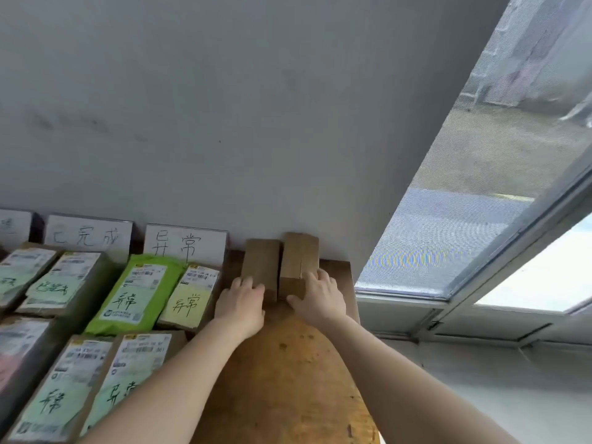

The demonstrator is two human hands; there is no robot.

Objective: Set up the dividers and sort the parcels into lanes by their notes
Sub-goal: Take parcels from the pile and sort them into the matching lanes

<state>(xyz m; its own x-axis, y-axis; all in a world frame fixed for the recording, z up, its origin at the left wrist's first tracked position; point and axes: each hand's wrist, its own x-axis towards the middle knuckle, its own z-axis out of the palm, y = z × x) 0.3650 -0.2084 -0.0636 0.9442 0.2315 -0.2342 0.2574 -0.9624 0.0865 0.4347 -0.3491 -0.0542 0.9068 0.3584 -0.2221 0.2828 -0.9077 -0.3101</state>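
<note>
Two plain brown cardboard boxes lie side by side against the wall at the far right of the wooden table (288, 379). My left hand (242, 302) grips the near end of the left box (261, 264). My right hand (317, 298) grips the near end of the right box (299, 254), which stands a little taller. To their left lie parcels with handwritten notes: a green bag (137, 293), a parcel with a yellow note (190, 299) and several with pale green notes (61, 402). White sign cards (185, 243) lean on the wall behind them.
A grey wall rises right behind the table. A window with a mesh screen (480, 187) fills the right side, and the table's right edge ends just before it. More parcels (22, 277) crowd the left edge of the view.
</note>
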